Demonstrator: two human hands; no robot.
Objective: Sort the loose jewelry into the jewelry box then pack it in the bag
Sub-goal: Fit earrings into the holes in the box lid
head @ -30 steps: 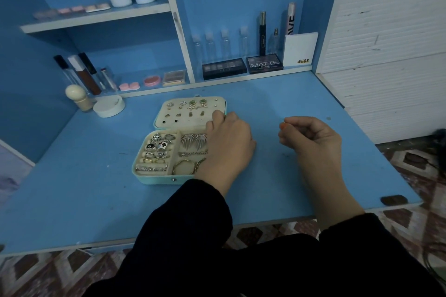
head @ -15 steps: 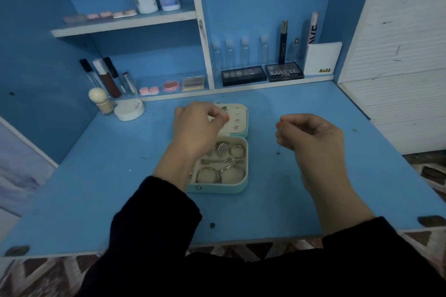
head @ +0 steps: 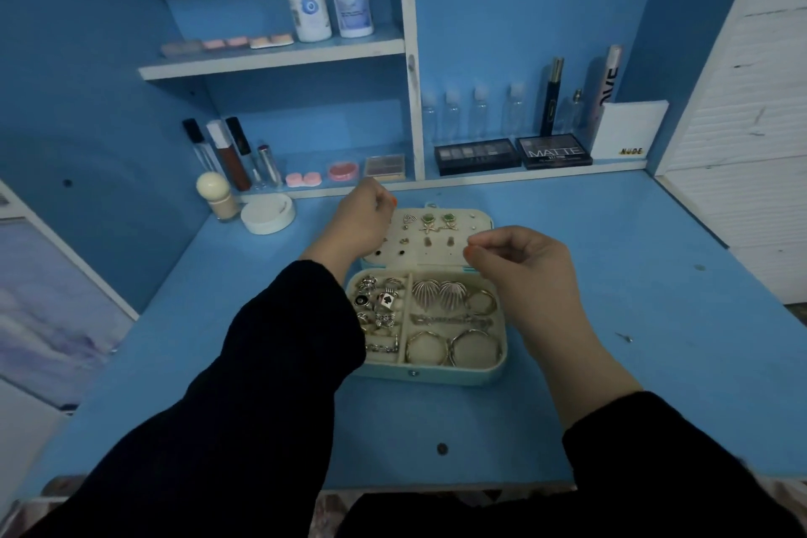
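- The jewelry box [head: 425, 373] lies open on the blue worktop [head: 655, 319], with rings [head: 380, 301] inside.
- Left hand [head: 358, 223] and right hand [head: 524, 271] are over its lid [head: 436, 256], fingers [head: 480, 241] curled; whether they pinch anything I cannot tell.

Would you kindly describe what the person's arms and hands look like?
Both arms are in long, loose black sleeves: the left sleeve ends near the wrist, the right sleeve further up the forearm. The left hand and right hand are bare, and orange polish shows on a fingernail of each.
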